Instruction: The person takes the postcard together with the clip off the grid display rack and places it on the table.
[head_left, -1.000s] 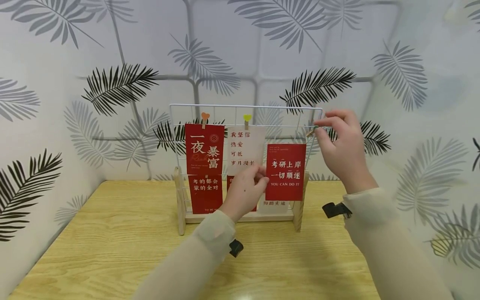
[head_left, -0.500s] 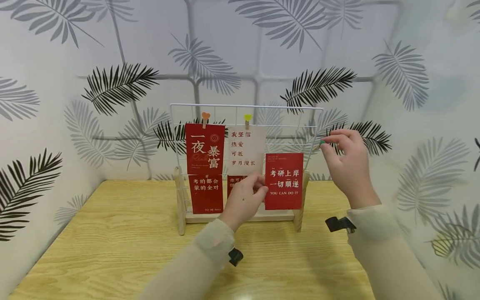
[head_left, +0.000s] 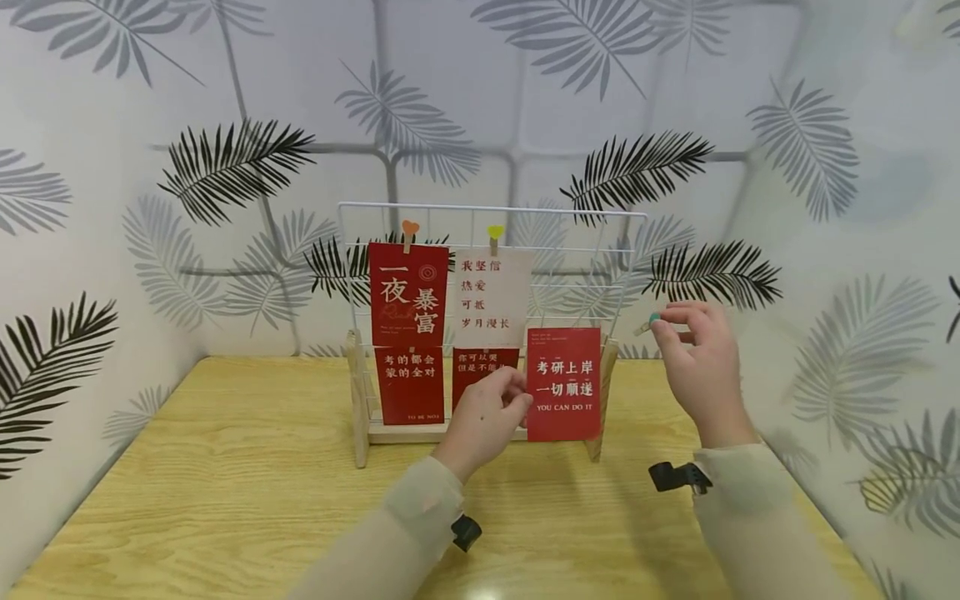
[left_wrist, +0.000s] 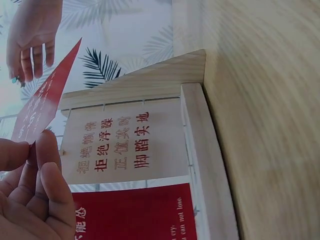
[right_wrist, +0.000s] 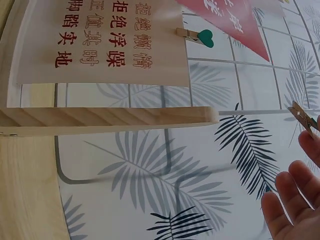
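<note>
By its left edge, my left hand (head_left: 483,421) pinches a red card (head_left: 564,387) with white lettering, held in front of the rack's lower right part. Off to the right, my right hand (head_left: 701,367) holds a small wooden clothespin (right_wrist: 301,116) with a teal-green end between thumb and fingers. The clothespin is apart from card and rack. Behind the card stands a white wire grid rack (head_left: 491,208) on wooden feet. In the left wrist view, a pale card (left_wrist: 130,145) with red characters hangs on the grid; the held card hides it from the head view.
An orange heart clothespin (head_left: 408,233) holds an upper red card (head_left: 407,292); a yellow heart one (head_left: 495,237) holds a white card (head_left: 491,300). Red cards hang below them. A green heart clothespin (right_wrist: 197,37) grips the lower pale card. The rack stands on a wooden table (head_left: 247,483).
The left hand has lowered the red card from the upper grid. The right hand, still holding the clothespin, has moved down and slightly right, away from the rack's top corner.
</note>
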